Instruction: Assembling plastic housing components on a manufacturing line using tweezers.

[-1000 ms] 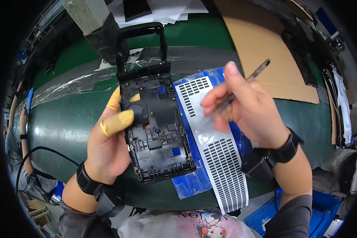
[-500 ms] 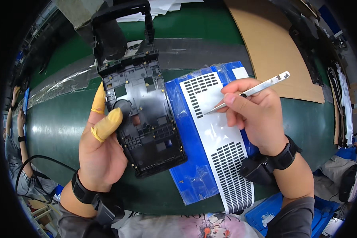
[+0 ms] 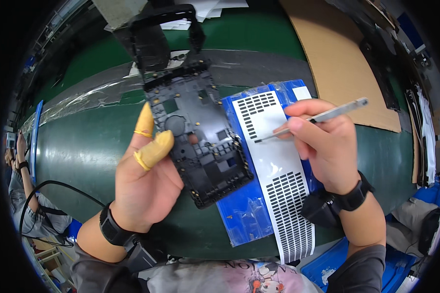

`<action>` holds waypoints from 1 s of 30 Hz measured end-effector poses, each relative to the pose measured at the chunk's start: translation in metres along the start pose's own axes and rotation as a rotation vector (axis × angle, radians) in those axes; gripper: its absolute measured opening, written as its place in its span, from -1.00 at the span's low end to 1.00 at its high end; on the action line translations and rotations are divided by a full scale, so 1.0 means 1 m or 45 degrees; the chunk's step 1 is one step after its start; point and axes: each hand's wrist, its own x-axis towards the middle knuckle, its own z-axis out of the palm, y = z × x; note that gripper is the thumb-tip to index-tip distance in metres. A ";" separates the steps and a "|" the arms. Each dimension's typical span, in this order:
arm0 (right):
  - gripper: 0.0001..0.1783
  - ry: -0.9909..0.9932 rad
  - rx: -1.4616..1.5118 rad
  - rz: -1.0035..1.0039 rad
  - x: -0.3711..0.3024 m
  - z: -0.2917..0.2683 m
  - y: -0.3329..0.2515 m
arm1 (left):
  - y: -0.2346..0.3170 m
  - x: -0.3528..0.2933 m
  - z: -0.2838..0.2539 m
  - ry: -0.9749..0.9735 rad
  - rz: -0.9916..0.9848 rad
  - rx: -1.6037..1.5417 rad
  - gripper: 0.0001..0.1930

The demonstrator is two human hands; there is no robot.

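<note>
My left hand (image 3: 149, 180), with yellow finger cots on thumb and a finger, grips a black plastic housing (image 3: 200, 136) by its left side. The housing is tilted, its ribbed inside facing up, and a loop-shaped frame (image 3: 164, 15) rises from its far end. Pinched in my right hand (image 3: 322, 141) are metal tweezers (image 3: 335, 111). Their tips meet a white backing sheet (image 3: 274, 156) at the lower end of a column of small black rectangular stickers (image 3: 252, 129). Whether a sticker is caught between the tips, I cannot tell. Beneath the sheet is a blue board (image 3: 247, 224) covered with clear tape.
A cardboard sheet (image 3: 337, 63) lies at the far right of the green table (image 3: 78, 161). White papers (image 3: 220, 7) and a grey block (image 3: 117, 12) are at the back. At the far left another person's hand (image 3: 21, 146) is near a blue panel (image 3: 35, 141).
The view has shifted slightly. My left hand has carried the housing rightward, nearer the blue board. The tweezer tips have moved left across the sheet, to the end of the sticker column.
</note>
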 end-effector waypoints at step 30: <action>-0.81 -0.263 0.189 -0.024 -0.040 0.032 0.000 | -0.011 -0.016 0.015 -0.073 -0.192 -0.163 -0.40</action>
